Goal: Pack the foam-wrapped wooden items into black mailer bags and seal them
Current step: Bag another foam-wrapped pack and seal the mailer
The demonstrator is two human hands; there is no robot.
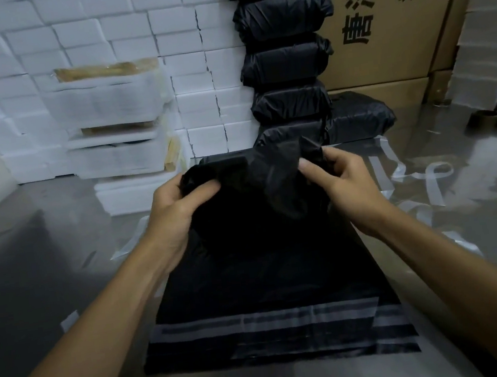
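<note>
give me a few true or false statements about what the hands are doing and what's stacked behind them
1. Both hands grip the crumpled black plastic mailer bag. True: the left hand and right hand each hold its upper part.
2. Sealed black packages are stacked in a column behind the bag. True.
3. The big cardboard box stands on the left. False: it is on the right.
4. The foam-wrapped wooden items lie right of the black stack. False: they are to its left.
5. The flat mailer bags in front are white. False: black with grey strips.
</note>
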